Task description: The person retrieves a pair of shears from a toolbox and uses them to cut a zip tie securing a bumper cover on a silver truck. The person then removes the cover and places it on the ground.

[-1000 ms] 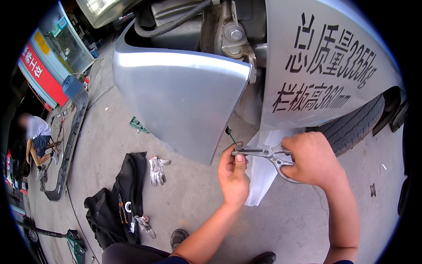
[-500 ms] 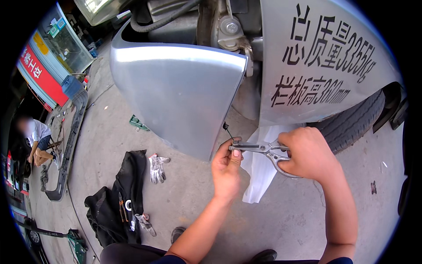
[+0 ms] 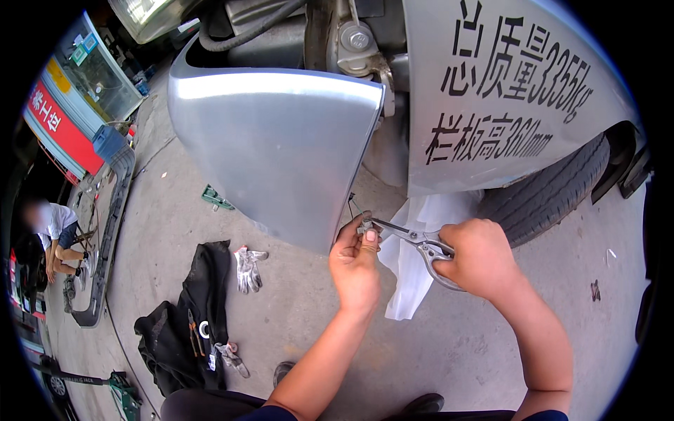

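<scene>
Right hand (image 3: 481,258) grips the looped handles of a pair of metal pliers (image 3: 414,242), fingers wrapped shut around them, with the tool's nose pointing toward the other hand. Left hand (image 3: 357,263) meets that nose at the lower corner of a silver body panel (image 3: 281,154), thumb and fingers pinched closed on a small part there; what the part is cannot be made out. 2 thin wires (image 3: 352,205) stick up just above the left fingertips. Behind both hands hangs a white plastic sheet (image 3: 411,270), and beyond the right hand stands a tyre (image 3: 554,186) under a silver vehicle side with black lettering (image 3: 505,91). Left of the left hand, on the concrete ground (image 3: 295,316), lie a pair of grey gloves (image 3: 247,268) and a black garment (image 3: 186,319). Far to the left, another person (image 3: 53,228) crouches beside a dark bumper (image 3: 105,245).
</scene>
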`<state>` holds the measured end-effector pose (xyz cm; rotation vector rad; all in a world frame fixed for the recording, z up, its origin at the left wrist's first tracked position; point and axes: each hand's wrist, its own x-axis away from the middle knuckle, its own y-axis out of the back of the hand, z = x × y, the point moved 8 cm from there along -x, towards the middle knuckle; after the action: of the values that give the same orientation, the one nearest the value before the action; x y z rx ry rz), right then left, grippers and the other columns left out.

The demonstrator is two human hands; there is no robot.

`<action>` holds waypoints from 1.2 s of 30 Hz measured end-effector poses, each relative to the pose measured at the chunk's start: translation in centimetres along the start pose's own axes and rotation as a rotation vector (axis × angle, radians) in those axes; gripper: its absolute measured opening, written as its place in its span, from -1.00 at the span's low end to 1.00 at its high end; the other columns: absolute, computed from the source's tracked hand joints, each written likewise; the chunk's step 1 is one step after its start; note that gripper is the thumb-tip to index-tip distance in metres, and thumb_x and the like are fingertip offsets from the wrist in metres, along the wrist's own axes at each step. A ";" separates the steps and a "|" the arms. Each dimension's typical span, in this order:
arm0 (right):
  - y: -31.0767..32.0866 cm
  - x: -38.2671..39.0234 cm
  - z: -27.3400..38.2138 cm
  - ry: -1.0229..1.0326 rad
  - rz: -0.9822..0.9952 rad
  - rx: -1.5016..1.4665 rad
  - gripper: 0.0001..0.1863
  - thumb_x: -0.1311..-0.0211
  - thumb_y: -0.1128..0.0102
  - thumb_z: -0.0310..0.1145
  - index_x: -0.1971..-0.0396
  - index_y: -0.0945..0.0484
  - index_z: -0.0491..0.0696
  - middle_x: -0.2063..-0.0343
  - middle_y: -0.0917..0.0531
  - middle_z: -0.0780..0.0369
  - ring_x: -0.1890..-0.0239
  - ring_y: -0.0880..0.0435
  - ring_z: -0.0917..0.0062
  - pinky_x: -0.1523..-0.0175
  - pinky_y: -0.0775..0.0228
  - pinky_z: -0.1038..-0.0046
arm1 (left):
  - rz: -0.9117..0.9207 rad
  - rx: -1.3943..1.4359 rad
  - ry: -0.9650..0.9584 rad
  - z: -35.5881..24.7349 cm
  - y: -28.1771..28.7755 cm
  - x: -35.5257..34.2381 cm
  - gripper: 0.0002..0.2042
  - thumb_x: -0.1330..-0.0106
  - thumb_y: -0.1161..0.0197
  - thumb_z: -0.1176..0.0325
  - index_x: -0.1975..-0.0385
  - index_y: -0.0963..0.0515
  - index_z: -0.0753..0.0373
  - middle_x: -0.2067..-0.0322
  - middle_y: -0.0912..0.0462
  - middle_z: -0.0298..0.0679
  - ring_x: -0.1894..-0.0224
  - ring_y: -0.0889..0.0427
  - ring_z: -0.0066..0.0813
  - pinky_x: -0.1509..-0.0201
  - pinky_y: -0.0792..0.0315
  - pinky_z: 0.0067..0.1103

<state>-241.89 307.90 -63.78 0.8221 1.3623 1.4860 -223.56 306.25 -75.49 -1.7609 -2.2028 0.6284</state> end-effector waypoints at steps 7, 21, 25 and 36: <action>0.8 -0.4 -1.2 -0.036 -0.013 -0.113 -0.71 0.09 -0.40 -0.22 0.60 -0.55 -0.12 0.63 -0.60 0.03 0.45 -0.65 0.01 0.30 -0.48 0.05 | 0.087 0.166 -0.027 0.5 -0.5 0.5 -0.77 -0.57 -0.23 0.40 -0.09 -0.47 0.33 0.12 -0.72 -0.20 0.19 -0.55 -0.54 0.02 -0.41 -0.57; 2.3 -0.9 -0.3 0.019 -0.021 -0.045 -0.73 0.10 -0.41 -0.21 0.60 -0.57 -0.09 0.62 -0.61 0.04 0.44 -0.66 0.01 0.29 -0.51 0.05 | 0.087 0.135 -0.035 0.6 0.1 0.2 -0.75 -0.57 -0.21 0.44 -0.16 -0.48 0.33 0.11 -0.71 -0.22 0.12 -0.58 -0.54 -0.01 -0.42 -0.57; 1.6 -0.9 -0.2 0.019 0.003 -0.031 -0.72 0.09 -0.42 -0.19 0.58 -0.59 -0.10 0.61 -0.63 0.04 0.43 -0.67 0.02 0.27 -0.52 0.05 | 0.098 0.129 -0.046 0.4 -0.2 0.3 -0.75 -0.57 -0.21 0.45 -0.16 -0.48 0.32 0.14 -0.69 -0.26 0.13 -0.58 -0.52 0.00 -0.41 -0.57; 1.2 -0.1 -0.6 -0.019 0.019 0.020 -0.71 0.09 -0.45 -0.20 0.57 -0.60 -0.12 0.59 -0.63 0.02 0.42 -0.67 0.02 0.25 -0.52 0.07 | 0.118 0.140 0.013 1.5 -0.2 0.5 -0.78 -0.58 -0.19 0.43 -0.11 -0.48 0.33 0.12 -0.74 -0.25 0.12 -0.60 -0.58 -0.03 -0.45 -0.59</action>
<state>-242.66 307.66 -62.73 0.8618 1.3606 1.4778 -224.56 306.39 -76.76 -1.8270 -2.0047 0.7755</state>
